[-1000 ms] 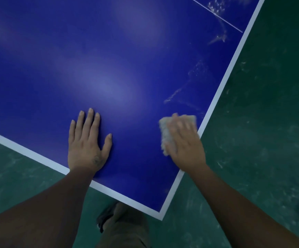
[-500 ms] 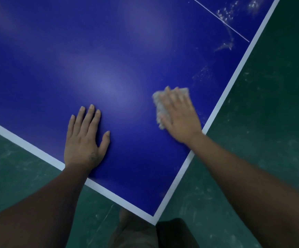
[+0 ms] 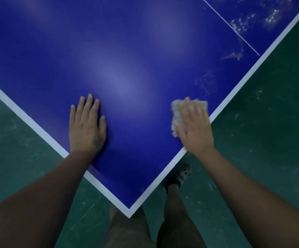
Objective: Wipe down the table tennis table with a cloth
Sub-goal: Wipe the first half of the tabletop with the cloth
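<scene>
Both hands lie flat on the blue table (image 3: 127, 59) near its corner, the left hand (image 3: 86, 127) spread and bare, the right hand (image 3: 194, 127) pressing straight fingers on a pale cloth (image 3: 176, 111) beside the table's white edge.

The blue, white-edged surface (image 3: 127, 51) carries a pale cloth (image 3: 176, 111) beside its right edge and white specks (image 3: 239, 24) farther along.

Head camera looks steeply down – close above the table corner (image 3: 129, 211).
</scene>
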Motion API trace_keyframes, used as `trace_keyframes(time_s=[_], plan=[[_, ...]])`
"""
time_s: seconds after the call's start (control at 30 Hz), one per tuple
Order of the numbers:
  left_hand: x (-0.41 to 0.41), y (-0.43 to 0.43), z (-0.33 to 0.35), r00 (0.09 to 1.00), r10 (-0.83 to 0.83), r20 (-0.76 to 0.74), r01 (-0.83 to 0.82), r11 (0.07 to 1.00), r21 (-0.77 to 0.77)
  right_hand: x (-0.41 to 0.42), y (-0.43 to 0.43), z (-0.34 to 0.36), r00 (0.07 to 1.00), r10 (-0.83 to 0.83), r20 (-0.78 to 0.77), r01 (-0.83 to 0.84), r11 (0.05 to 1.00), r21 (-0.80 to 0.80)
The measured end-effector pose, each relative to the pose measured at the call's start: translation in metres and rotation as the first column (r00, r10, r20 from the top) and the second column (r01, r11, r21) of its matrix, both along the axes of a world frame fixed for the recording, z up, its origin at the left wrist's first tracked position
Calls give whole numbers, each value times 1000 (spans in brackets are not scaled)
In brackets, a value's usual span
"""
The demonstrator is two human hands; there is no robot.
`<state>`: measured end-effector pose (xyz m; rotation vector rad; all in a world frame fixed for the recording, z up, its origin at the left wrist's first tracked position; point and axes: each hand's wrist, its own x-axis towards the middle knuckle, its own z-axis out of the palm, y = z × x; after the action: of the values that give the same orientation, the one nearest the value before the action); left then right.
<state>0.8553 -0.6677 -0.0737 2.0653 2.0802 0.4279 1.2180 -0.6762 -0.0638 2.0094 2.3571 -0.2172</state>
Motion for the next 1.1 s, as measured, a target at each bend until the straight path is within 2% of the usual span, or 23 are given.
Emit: trace_keyframes(time_s=[0.03,0.07,0.1,0.13,0.2,0.27,0.37,0.43,0.5,0.53,0.6,0.67,0.7,0.73,0.8,0.87,0.9,0.93,0.97,1.0,1.07,1.1], plan=[[18,-7,2,999,46,11,-46,999,-8,4,2,0,994,-106,0,106,994,-5],[39,-14,4,996,81,23,-81,996,-22,4,-2,-1,993,-118,-3,118,993,-7],[62,-21,6,992,117,41,-116,992,-43,0,-13,-3,999,-38,-16,38,999,0],[86,-25,8,984,170,59,-166,984,-68,-2,-25,-7,992,119,-47,-119,993,3],[131,-29,11,941,329,79,-318,940,-124,11,-34,-11,903,417,-103,-417,909,18],[172,-28,12,873,485,55,-471,866,-167,41,-9,-13,857,510,-81,-507,860,54],[218,-23,11,799,601,-25,-592,780,-203,81,38,-11,956,291,-29,-290,956,40],[233,-21,5,800,593,-88,-598,775,-204,99,55,-7,991,134,-27,-133,991,24],[235,-20,-4,799,588,-126,-601,777,-187,97,57,-7,992,127,-28,-126,991,38],[233,-21,-6,797,590,-131,-604,776,-180,90,54,-7,980,196,-31,-196,980,31],[232,-22,-9,792,598,-123,-610,773,-171,77,49,-11,890,452,-57,-451,892,22],[233,-21,-10,789,602,-123,-614,770,-172,75,64,-13,743,663,-91,-663,748,32],[233,-21,-11,788,602,-128,-615,769,-175,78,80,-13,696,713,-84,-713,700,41],[233,-20,-11,787,602,-135,-617,768,-174,83,99,-13,691,720,-67,-719,694,49],[234,-21,-13,783,605,-147,-622,766,-164,98,140,-12,827,561,-14,-560,827,46],[233,-21,-14,780,607,-154,-626,765,-155,106,166,-7,974,226,-8,-225,974,19],[234,-21,-15,780,607,-154,-626,765,-155,100,167,-5,994,105,-20,-104,994,14],[234,-20,-15,780,607,-153,-626,764,-156,90,160,-4,997,76,-20,-75,997,25],[235,-20,-15,779,609,-152,-627,763,-157,80,148,-5,990,141,-21,-140,990,33],[235,-20,-14,776,612,-153,-630,761,-155,73,133,-6,961,274,-31,-273,961,32],[235,-20,-14,777,612,-148,-629,763,-149,78,109,-11,838,541,-71,-540,841,23],[234,-19,-13,778,612,-144,-628,764,-148,90,107,-13,782,620,-72,-619,785,29]])
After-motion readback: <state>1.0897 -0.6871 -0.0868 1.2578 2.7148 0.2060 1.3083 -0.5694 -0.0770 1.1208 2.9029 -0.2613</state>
